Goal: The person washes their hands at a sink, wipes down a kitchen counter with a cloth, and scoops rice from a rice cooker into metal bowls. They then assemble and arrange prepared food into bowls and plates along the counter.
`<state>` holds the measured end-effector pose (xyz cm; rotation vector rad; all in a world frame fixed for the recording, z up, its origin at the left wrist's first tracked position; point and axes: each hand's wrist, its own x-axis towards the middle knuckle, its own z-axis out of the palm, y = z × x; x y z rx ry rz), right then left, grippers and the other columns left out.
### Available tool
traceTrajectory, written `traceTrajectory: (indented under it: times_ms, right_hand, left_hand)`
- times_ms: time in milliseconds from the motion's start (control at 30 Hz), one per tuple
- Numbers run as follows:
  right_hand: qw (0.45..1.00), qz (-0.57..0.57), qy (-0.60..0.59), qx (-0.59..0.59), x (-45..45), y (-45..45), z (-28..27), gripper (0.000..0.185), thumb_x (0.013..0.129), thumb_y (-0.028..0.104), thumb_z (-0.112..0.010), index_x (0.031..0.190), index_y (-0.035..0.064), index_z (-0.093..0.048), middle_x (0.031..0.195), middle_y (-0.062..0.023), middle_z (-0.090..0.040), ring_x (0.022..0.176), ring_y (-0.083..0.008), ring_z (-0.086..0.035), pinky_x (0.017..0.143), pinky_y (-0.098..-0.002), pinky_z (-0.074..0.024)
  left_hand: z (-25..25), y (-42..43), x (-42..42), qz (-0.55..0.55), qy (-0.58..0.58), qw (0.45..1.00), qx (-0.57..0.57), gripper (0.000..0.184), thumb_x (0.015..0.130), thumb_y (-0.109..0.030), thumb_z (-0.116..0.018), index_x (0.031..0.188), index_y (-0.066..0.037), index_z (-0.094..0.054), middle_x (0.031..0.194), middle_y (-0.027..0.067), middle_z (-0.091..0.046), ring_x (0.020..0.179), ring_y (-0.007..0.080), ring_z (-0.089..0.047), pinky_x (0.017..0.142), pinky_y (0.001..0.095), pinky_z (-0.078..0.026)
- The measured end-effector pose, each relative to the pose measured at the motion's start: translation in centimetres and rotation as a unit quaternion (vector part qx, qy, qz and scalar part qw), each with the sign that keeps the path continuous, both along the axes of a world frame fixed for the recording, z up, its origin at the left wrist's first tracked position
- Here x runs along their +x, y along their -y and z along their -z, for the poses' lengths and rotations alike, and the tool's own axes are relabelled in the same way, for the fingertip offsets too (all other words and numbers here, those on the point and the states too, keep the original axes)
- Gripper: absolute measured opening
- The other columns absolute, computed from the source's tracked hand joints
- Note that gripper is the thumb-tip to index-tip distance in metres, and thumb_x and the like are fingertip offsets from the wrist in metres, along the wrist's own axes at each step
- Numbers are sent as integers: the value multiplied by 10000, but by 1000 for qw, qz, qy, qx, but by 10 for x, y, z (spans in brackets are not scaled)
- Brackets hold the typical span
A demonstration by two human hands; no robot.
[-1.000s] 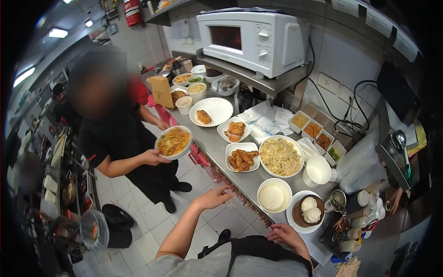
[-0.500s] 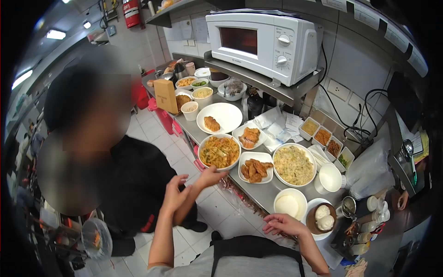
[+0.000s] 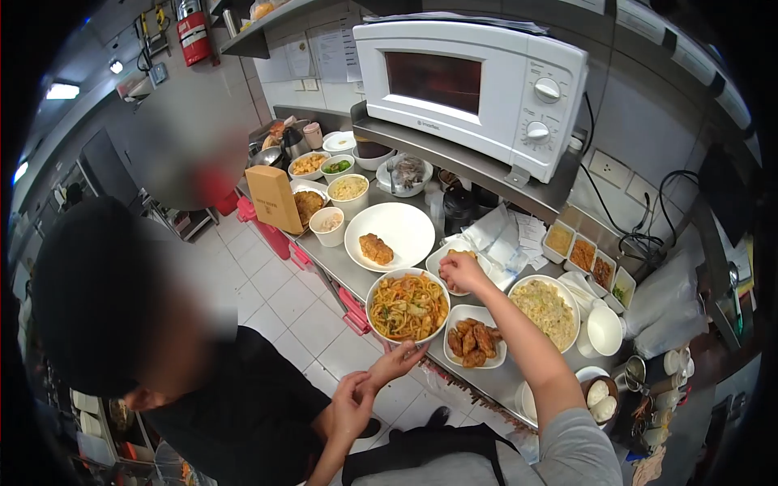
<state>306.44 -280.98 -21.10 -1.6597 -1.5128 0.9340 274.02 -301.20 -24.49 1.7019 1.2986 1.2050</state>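
Two hands of the person are in view. The left hand (image 3: 350,405) is bent around one wrist of a co-worker, well off the front edge of the steel tabletop (image 3: 489,390); its grip looks narrow. The co-worker's hand (image 3: 397,362) is under one bowl (image 3: 370,306) of noodles, which is located at this front edge; I cannot tell if the bowl also rests on the steel. The right hand (image 3: 463,272) is over one square plate (image 3: 435,262), more toward the back edge, with its fingers curled; whether they hold something, I cannot tell.

On the tabletop, near the noodles, there is one round plate (image 3: 397,223) with one fried piece (image 3: 377,249), and one square dish (image 3: 496,354) with several fried pieces, which overlap too much for counting. One bowl (image 3: 576,306) of rice lies under the forearm. Toward the back edge are four small tubs (image 3: 553,254) in one row, and toward the right end, two white buns (image 3: 598,394).
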Motion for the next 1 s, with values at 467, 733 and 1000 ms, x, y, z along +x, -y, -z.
traceTrajectory:
  times_ms: [467, 733, 1000]
  right_hand:
    - [905, -166, 392, 7, -121, -143, -5, 898, 699, 552, -627, 1399, 241, -157, 1325, -224, -290, 1038, -415, -508, 864, -445, -437]
    - [925, -69, 360, 101, -149, -156, 46, 489, 797, 365, -592, 1225, 207, -417, 1103, -146, -456, 847, -344, -562, 737, -416, -488]
    - [999, -25, -32, 1, -126, -184, 64, 413, 806, 357, -585, 1135, 138, -464, 870, -111, -526, 675, -229, -586, 502, -368, -489]
  left_hand:
    - [-52, -126, -11, -56, 48, 997, -22, 207, 793, 52, -520, 996, 33, -554, 1044, 114, -531, 992, 199, -542, 855, 282, -442]
    - [-31, -196, -34, 36, 33, 995, -85, 246, 780, 64, -525, 1016, 2, -553, 1102, 97, -518, 1035, 195, -531, 879, 289, -440]
    - [-17, -240, -64, 111, 38, 987, -108, 277, 805, 77, -502, 1067, -10, -528, 1093, 55, -509, 1021, 155, -525, 881, 268, -426]
